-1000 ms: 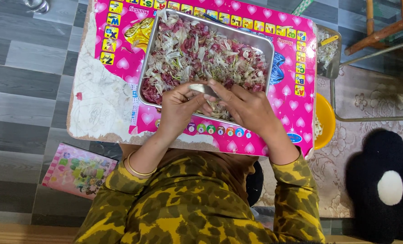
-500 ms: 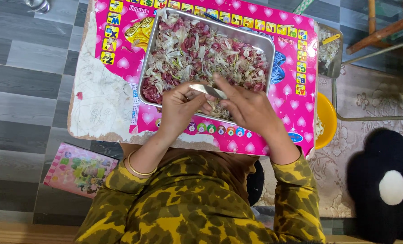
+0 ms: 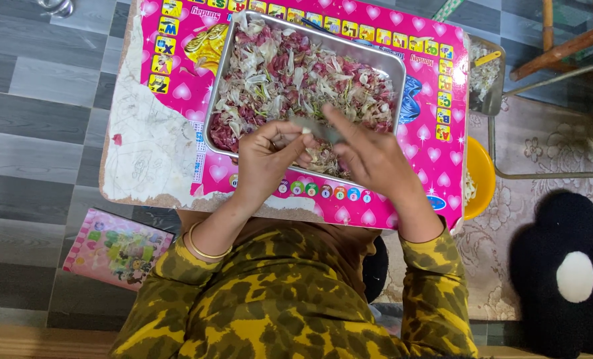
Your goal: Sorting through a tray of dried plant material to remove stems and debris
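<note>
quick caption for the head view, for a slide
Two hands, left and right, hold a small blade over a metal tray of peelings on a pink table.

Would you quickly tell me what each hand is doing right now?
Left hand: fingers curled, pinching a small pale piece over the metal tray.
Right hand: closed on a knife, its blade pointing toward the left hand.

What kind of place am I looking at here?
Probably a home floor, not a workshop: a low pink children's table holds a metal tray of peelings, over grey plank flooring, with a patterned rug and chair legs beside it.
</note>
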